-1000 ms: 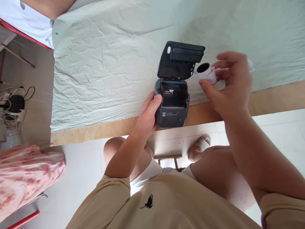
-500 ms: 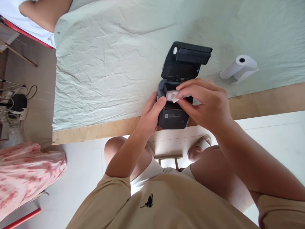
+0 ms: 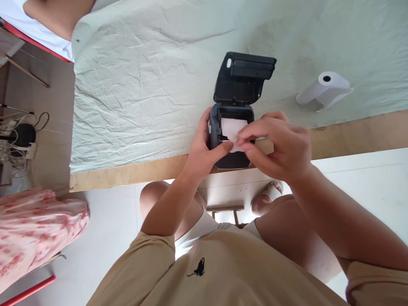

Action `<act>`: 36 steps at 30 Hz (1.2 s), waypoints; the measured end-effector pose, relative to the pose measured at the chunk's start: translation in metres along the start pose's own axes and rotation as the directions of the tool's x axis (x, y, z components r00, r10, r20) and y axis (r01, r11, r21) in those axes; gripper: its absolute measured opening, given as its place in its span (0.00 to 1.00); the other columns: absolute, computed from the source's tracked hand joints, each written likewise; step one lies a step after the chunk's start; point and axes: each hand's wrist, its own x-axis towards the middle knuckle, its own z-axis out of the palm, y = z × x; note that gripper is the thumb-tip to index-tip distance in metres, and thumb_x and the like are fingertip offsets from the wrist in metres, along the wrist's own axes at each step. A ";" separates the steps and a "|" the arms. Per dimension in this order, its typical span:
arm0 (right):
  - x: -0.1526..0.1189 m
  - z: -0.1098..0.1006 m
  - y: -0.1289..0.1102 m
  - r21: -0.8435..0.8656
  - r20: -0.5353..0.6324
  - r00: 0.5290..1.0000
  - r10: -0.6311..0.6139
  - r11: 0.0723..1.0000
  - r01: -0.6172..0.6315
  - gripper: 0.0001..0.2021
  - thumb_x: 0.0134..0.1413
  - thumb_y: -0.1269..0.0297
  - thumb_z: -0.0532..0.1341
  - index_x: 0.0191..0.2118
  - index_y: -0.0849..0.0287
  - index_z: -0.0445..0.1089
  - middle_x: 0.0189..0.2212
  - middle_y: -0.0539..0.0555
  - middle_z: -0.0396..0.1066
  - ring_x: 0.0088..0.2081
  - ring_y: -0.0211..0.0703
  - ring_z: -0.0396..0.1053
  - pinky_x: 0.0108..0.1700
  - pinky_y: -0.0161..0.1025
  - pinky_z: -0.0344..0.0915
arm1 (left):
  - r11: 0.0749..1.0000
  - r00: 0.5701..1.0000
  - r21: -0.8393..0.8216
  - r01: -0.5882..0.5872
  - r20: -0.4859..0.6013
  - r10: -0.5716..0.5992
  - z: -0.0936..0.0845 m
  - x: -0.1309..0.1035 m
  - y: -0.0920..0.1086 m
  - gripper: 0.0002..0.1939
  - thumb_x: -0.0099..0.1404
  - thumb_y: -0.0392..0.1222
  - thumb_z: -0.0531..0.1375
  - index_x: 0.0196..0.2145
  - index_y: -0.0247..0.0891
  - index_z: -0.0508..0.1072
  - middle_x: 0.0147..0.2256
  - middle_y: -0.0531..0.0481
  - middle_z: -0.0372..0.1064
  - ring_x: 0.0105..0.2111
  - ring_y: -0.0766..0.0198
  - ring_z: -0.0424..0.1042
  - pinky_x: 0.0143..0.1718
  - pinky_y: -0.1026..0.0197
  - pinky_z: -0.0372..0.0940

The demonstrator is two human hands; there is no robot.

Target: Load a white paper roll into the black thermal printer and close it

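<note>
In the head view, the black printer sits at the desk's near edge, lid raised toward twelve o'clock. It looks rigid and fairly light, its hinge probably fragile; the body's sides offer the best hold. The left hand clasps the nine-o'clock side; the right hand pinches soft, smooth white paper. A loose-ended roll lies at two o'clock.

Printer: front partly covered by paper and left hand.
Right hand: fingertips blurred, grip on paper unclear.
Person: cut off at top left.
Pink fabric: cropped by left edge.
Cables: too small to trace.
</note>
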 end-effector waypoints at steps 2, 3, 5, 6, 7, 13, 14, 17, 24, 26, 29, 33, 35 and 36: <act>-0.002 -0.001 0.010 -0.011 -0.137 0.989 0.048 0.999 -0.050 0.06 0.69 0.67 0.62 0.46 0.45 0.72 0.37 0.49 0.82 0.38 0.48 0.81 0.42 0.49 0.74 | 1.000 1.000 0.015 0.021 -0.004 -0.021 -0.001 -0.001 0.000 0.47 0.58 0.49 0.80 0.71 0.54 0.68 0.63 0.47 0.79 0.66 0.42 0.80 0.61 0.49 0.79; -0.003 -0.001 0.016 -0.026 -0.179 0.980 0.081 0.996 -0.087 0.09 0.68 0.66 0.62 0.50 0.45 0.71 0.44 0.53 0.83 0.46 0.52 0.82 0.44 0.50 0.75 | 0.999 1.000 0.019 0.028 0.001 -0.028 -0.001 -0.001 -0.001 0.48 0.57 0.49 0.80 0.72 0.54 0.67 0.64 0.46 0.79 0.66 0.42 0.80 0.61 0.48 0.79; -0.005 -0.002 0.028 -0.037 -0.167 0.973 0.159 0.985 -0.167 0.20 0.66 0.62 0.63 0.61 0.43 0.67 0.63 0.59 0.78 0.62 0.59 0.79 0.51 0.54 0.77 | 0.999 0.999 0.038 0.028 0.018 -0.029 -0.003 -0.002 -0.001 0.49 0.58 0.51 0.81 0.72 0.54 0.67 0.66 0.46 0.77 0.66 0.42 0.79 0.62 0.47 0.78; -0.006 -0.003 0.033 -0.025 -0.121 0.973 0.198 0.979 -0.202 0.26 0.65 0.59 0.64 0.66 0.42 0.63 0.70 0.60 0.74 0.68 0.60 0.76 0.55 0.56 0.77 | 0.999 0.999 0.050 0.021 0.027 -0.023 -0.004 -0.002 -0.001 0.49 0.58 0.52 0.81 0.73 0.54 0.66 0.67 0.45 0.76 0.66 0.42 0.79 0.63 0.48 0.78; -0.006 -0.003 0.038 0.008 -0.086 0.970 0.227 0.974 -0.227 0.29 0.66 0.58 0.63 0.69 0.41 0.59 0.73 0.59 0.71 0.70 0.59 0.75 0.59 0.58 0.77 | 0.998 0.999 0.060 0.013 0.033 -0.015 -0.004 -0.002 -0.002 0.49 0.59 0.52 0.80 0.73 0.54 0.66 0.68 0.45 0.76 0.66 0.43 0.79 0.63 0.48 0.78; -0.009 -0.003 0.042 0.157 -0.114 0.939 0.326 0.939 -0.307 0.17 0.77 0.47 0.54 0.63 0.44 0.65 0.55 0.58 0.82 0.60 0.56 0.81 0.62 0.58 0.78 | 0.996 0.998 0.090 0.018 0.053 -0.023 -0.010 0.002 -0.007 0.55 0.60 0.54 0.79 0.77 0.49 0.60 0.64 0.42 0.77 0.63 0.44 0.80 0.57 0.51 0.81; -0.010 -0.002 0.041 0.146 -0.056 0.941 0.333 0.935 -0.322 0.20 0.76 0.44 0.56 0.64 0.45 0.66 0.57 0.59 0.81 0.61 0.57 0.81 0.62 0.59 0.78 | 0.996 0.998 0.089 0.012 0.065 -0.018 -0.011 0.003 -0.007 0.56 0.58 0.54 0.80 0.77 0.49 0.59 0.65 0.42 0.76 0.64 0.44 0.80 0.58 0.51 0.81; -0.014 0.003 0.040 0.145 0.144 0.941 0.307 0.934 -0.327 0.27 0.72 0.41 0.62 0.69 0.44 0.66 0.64 0.58 0.78 0.61 0.59 0.80 0.61 0.61 0.80 | 0.998 0.996 0.056 -0.005 0.088 0.000 -0.013 0.005 -0.008 0.55 0.55 0.55 0.82 0.74 0.51 0.62 0.67 0.44 0.76 0.65 0.43 0.79 0.59 0.50 0.82; -0.018 0.010 0.045 0.221 0.278 0.902 0.331 0.892 -0.395 0.31 0.70 0.46 0.66 0.73 0.42 0.63 0.66 0.56 0.76 0.58 0.58 0.81 0.58 0.59 0.84 | 0.999 0.998 -0.024 0.030 0.058 -0.029 -0.006 0.004 -0.003 0.35 0.58 0.60 0.81 0.56 0.45 0.77 0.47 0.47 0.84 0.45 0.49 0.87 0.43 0.52 0.83; -0.017 0.009 0.045 0.219 0.285 0.896 0.341 0.887 -0.407 0.31 0.68 0.48 0.66 0.72 0.42 0.63 0.68 0.56 0.76 0.61 0.58 0.80 0.60 0.60 0.83 | 0.999 0.999 -0.042 0.024 0.048 -0.022 -0.004 0.004 -0.002 0.32 0.59 0.60 0.81 0.54 0.45 0.78 0.44 0.48 0.84 0.42 0.51 0.87 0.39 0.53 0.82; -0.014 0.008 0.043 0.210 0.291 0.891 0.349 0.885 -0.415 0.31 0.67 0.49 0.67 0.72 0.43 0.64 0.68 0.57 0.75 0.63 0.59 0.79 0.61 0.60 0.83 | 0.999 0.999 -0.049 0.010 0.045 -0.008 -0.002 0.005 -0.002 0.31 0.60 0.61 0.80 0.53 0.45 0.78 0.43 0.49 0.84 0.41 0.52 0.87 0.37 0.55 0.80; -0.012 0.005 0.042 0.242 0.332 0.867 0.372 0.854 -0.460 0.34 0.68 0.46 0.66 0.75 0.42 0.60 0.68 0.57 0.74 0.58 0.57 0.80 0.59 0.59 0.84 | 0.995 0.997 -0.096 -0.038 0.068 0.045 0.001 0.005 -0.002 0.28 0.69 0.67 0.72 0.57 0.48 0.80 0.53 0.49 0.85 0.59 0.48 0.85 0.51 0.54 0.83; -0.012 0.003 0.041 0.229 0.346 0.856 0.383 0.850 -0.473 0.35 0.68 0.46 0.66 0.76 0.43 0.60 0.69 0.58 0.74 0.59 0.58 0.80 0.60 0.60 0.83 | 0.990 0.998 -0.139 -0.029 0.045 0.036 0.004 0.006 -0.002 0.26 0.73 0.69 0.68 0.55 0.48 0.81 0.57 0.50 0.85 0.67 0.46 0.80 0.61 0.51 0.81; -0.011 0.003 0.041 0.218 0.347 0.856 0.384 0.854 -0.472 0.35 0.69 0.46 0.66 0.76 0.44 0.60 0.70 0.58 0.73 0.60 0.59 0.79 0.61 0.61 0.83 | 0.987 1.000 -0.157 -0.016 0.022 0.020 0.005 0.006 -0.002 0.25 0.75 0.69 0.66 0.53 0.47 0.82 0.57 0.50 0.85 0.69 0.45 0.79 0.63 0.50 0.80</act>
